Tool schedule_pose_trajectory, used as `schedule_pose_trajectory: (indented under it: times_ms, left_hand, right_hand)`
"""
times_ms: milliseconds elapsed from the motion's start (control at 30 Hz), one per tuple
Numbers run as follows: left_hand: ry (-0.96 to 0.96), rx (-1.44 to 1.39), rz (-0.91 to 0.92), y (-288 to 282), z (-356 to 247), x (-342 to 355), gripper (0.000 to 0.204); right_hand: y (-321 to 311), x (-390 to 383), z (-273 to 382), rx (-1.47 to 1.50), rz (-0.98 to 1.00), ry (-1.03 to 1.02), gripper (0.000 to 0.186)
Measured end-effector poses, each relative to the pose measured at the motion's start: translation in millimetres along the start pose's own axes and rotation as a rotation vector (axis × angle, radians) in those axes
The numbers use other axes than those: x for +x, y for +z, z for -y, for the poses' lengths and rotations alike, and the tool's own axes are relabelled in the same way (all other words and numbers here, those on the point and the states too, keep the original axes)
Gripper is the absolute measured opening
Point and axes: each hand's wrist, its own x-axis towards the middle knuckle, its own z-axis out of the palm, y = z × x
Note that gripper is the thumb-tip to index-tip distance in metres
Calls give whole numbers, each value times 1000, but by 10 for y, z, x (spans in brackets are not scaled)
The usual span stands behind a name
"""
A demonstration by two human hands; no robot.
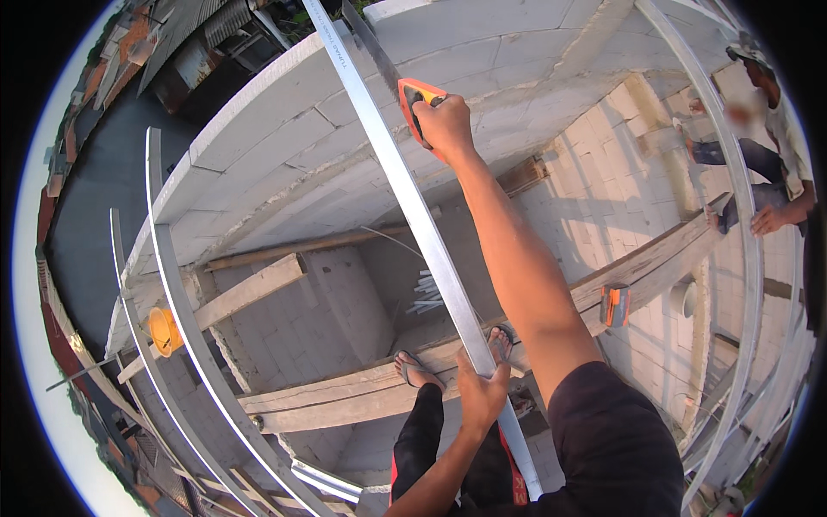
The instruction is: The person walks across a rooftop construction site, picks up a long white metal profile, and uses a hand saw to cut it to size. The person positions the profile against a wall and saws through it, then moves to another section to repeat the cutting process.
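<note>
My right hand (444, 127) is closed around the orange and black handle of a hand saw (375, 47), its blade reaching up and left to the top of the block wall (258, 95). Close beside the blade runs a long silver metal channel (405, 198), which crosses the view from the wall top down to my legs. Lower down, my left hand (482, 392) grips this channel, with the fingers wrapped round it. Whether the saw's teeth touch the wall or the channel cannot be made out.
My sandalled feet stand on a wooden plank (345, 401) high above the floor. An orange and grey box-like object (614, 305) sits on the plank at right. More metal channels (185, 302) span the left; a yellow bucket (164, 332) hangs there. Another person (767, 164) is at right.
</note>
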Motion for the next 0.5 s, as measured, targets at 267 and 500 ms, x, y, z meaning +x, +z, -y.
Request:
schedule_pose_trajectory:
  times_ms: [267,500]
  left_hand:
    - [80,-58,-23,54,-16,-15,50]
    - [69,86,-24,6,99,30,51]
  right_hand:
    - [-81,159,-159,114,35,111,20]
    - [65,-188,-228,-115,-76,-288,20]
